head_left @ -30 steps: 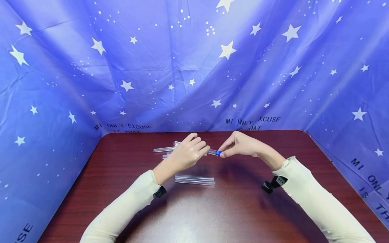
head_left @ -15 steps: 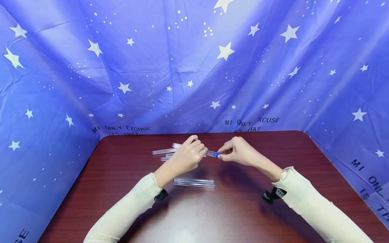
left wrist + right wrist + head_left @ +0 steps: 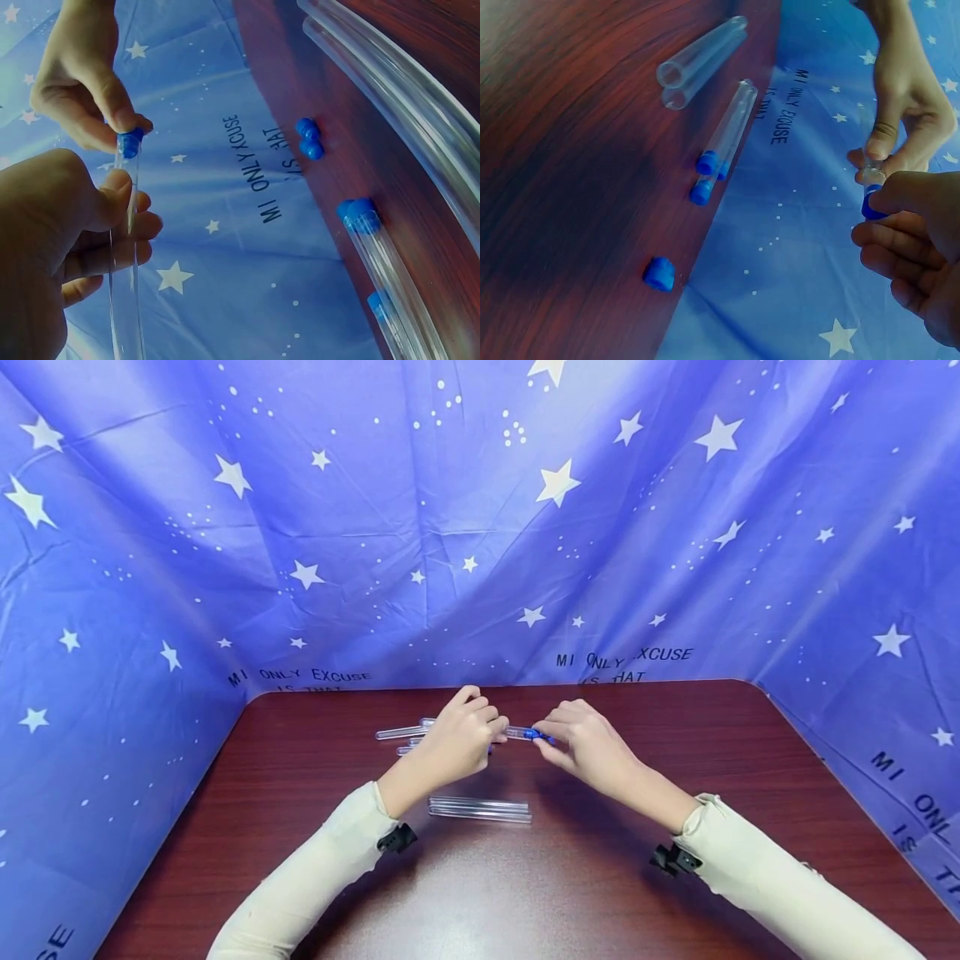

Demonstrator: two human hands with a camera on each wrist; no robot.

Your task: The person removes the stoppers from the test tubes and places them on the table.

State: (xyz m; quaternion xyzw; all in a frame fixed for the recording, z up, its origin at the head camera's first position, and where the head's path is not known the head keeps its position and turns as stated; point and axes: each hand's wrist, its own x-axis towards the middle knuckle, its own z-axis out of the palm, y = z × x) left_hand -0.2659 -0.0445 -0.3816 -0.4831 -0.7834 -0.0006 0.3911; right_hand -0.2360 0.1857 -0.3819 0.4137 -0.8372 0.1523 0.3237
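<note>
Left wrist: left hand (image 3: 56, 229) curled round tube (image 3: 124, 289)

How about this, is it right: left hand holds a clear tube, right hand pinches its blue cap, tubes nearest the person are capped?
No: the nearest tubes are uncapped; the right wrist view shows them open-ended. The left hand holds a clear tube, the right hand its blue cap.

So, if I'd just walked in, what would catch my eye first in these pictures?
Probably the blue cloth with white stars, rising behind the dark red table. In front of it, the left hand grips a clear tube while the right hand pinches the blue cap at its end. Nearer the person, uncapped tubes lie together.
</note>
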